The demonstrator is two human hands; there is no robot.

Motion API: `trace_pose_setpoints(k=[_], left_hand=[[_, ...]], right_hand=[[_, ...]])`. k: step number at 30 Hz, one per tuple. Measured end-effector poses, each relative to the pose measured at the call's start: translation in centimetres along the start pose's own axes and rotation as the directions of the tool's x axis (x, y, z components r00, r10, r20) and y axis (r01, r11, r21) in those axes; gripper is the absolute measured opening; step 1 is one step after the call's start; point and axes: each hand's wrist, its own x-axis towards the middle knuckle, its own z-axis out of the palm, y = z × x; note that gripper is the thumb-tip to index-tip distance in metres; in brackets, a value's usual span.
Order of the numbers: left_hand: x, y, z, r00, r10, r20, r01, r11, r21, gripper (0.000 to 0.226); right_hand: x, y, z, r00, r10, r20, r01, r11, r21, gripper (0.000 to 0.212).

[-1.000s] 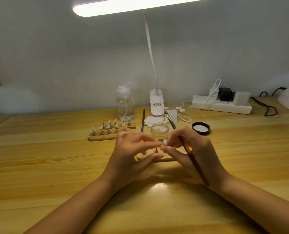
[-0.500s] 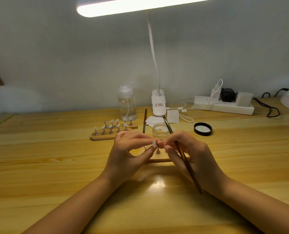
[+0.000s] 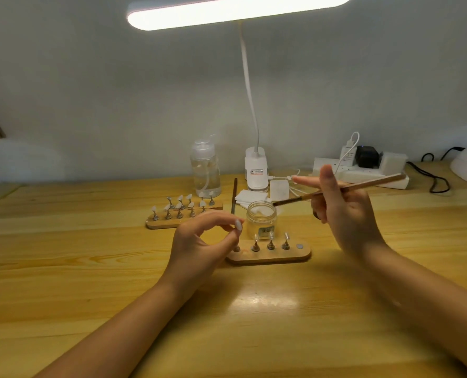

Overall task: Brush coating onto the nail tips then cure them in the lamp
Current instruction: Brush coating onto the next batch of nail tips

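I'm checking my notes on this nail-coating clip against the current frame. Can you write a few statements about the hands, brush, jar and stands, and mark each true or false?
1. The left hand pinches a nail tip. True.
2. The right hand holds the brush, bristle end toward the glass jar. True.
3. The glass jar has its lid screwed on. False: it stands open.
4. The near wooden stand lies in front of the jar. True.
5. The far stand lies right of the jar. False: it lies left, in front of the clear pump bottle.
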Motion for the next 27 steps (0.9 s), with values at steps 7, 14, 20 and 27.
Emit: trace_pose_setpoints(k=[7,14,20,27], left_hand=[[0.4,-0.2,0.3,0.998,-0.065,0.002,0.065,0.998,0.018,0.021],[0.1,0.0,-0.1,0.997,-0.083,-0.003,0.084,0.996,0.025,0.023],[0.2,0.0,0.0,0.995,-0.103,0.005,0.103,0.994,0.03,0.027],[0.1,0.0,-0.1,0.993,-0.114,0.012,0.113,0.993,0.013,0.025]], right_hand=[[4.1,0.3,0.7,0.983,0.02,0.18,0.039,0.947,-0.319,0.019],[4.6,1.2,3.2,0.961,0.013,0.278,0.148,0.821,-0.551,0.025],[4.6,1.0,2.9,0.972,-0.018,0.233,0.147,0.823,-0.549,0.028],[5.0,0.8,0.9,0.999,0.037,-0.027,-0.044,0.924,-0.381,0.033]])
